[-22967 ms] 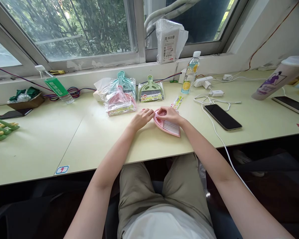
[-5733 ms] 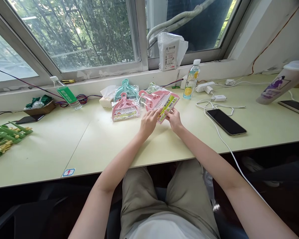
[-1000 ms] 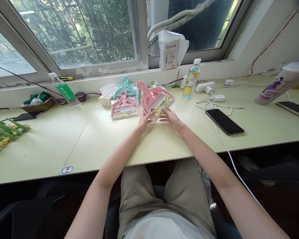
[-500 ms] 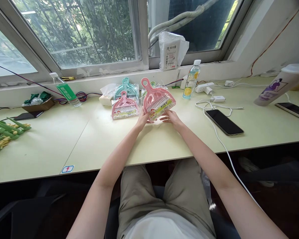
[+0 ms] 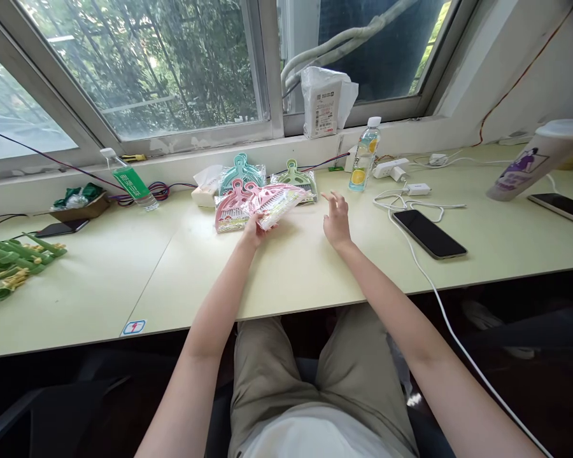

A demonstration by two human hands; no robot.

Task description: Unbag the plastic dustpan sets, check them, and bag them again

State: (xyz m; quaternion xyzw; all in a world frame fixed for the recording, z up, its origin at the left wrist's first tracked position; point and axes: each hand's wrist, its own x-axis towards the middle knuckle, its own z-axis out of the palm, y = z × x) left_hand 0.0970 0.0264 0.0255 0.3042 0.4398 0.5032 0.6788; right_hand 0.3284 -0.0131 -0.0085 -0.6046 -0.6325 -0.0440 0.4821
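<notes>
My left hand (image 5: 256,230) is closed on the lower edge of a pink dustpan and brush set (image 5: 277,202) wrapped in clear plastic, which tilts over the table. Partly behind it lies another wrapped pink dustpan and brush set (image 5: 230,210). A teal set (image 5: 241,170) rests farther back, and a green set (image 5: 293,178) lies to the right, near the wall. My right hand (image 5: 337,219) is raised above the table to the right, fingers apart and holding nothing.
Behind the sets, a tissue pack (image 5: 206,184) sits at the left. An orange-slice bottle (image 5: 364,156), a phone (image 5: 430,234) and white cables (image 5: 401,203) lie to the right. To the left are a green-labelled bottle (image 5: 131,181) and green plastic pieces (image 5: 16,261).
The held pink set has moved left and tipped flatter, in front of the other pink set. My right hand has let go of it and drawn away, and the green set is now uncovered.
</notes>
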